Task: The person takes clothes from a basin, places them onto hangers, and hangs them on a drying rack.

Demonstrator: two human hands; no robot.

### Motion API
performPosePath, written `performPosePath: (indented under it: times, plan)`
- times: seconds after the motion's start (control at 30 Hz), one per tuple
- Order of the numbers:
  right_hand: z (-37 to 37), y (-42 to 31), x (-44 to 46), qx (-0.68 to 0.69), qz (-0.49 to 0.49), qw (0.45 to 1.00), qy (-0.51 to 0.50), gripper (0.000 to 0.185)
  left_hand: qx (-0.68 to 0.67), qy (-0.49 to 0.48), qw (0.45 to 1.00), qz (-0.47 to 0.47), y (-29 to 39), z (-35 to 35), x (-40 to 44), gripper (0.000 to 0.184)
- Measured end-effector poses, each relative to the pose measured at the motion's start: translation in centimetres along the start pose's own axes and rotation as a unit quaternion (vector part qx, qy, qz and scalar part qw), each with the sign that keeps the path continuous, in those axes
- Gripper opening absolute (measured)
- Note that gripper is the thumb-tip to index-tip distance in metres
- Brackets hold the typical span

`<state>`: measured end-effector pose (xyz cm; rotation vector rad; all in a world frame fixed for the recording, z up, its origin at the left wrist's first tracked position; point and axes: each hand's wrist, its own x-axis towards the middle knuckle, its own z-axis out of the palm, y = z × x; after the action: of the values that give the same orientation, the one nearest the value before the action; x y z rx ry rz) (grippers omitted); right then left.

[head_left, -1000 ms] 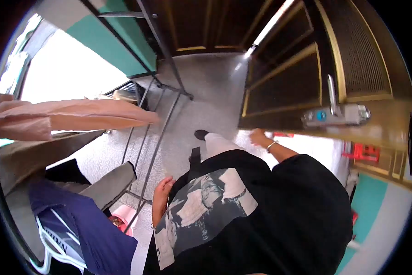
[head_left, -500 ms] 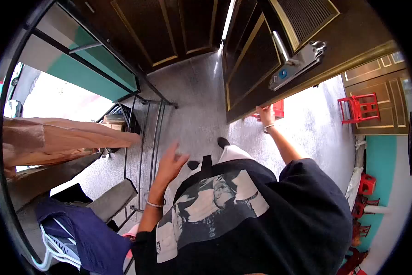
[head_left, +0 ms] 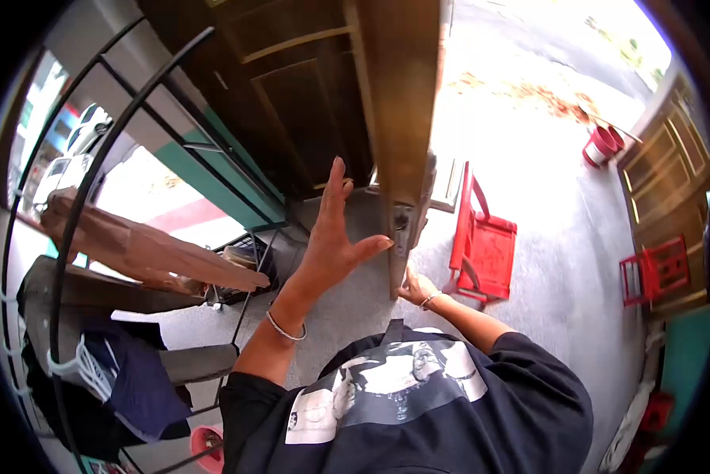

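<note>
A brown door stands edge-on in the middle, with a metal lock plate on its edge. My left hand is raised on the door's left side, fingers stretched and thumb apart, its thumb tip near the lock plate. It holds nothing. Lower down, my right hand is at the bottom part of the door edge, with its fingertips against it. A bracelet shows on each wrist.
On the left a black metal rack carries hanging clothes. A red chair stands right of the door, a red stool farther right, red buckets at the upper right. A pink bucket is at the lower left.
The door has swung from a broad face to edge-on, showing the red chair and outdoors beyond. My left hand has risen toward the lock plate; my right hand has stayed by the door edge.
</note>
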<state>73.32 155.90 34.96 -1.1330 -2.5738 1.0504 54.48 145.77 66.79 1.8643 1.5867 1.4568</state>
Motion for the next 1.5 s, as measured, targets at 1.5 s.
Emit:
performPosePath:
  times: [1.5]
  plan:
    - [-5.9,-29.3,21.1,-0.666,-0.619,0.383,0.163,0.033,0.778,0.021,0.608,-0.155,0.6,-37.2,0.8,0.055]
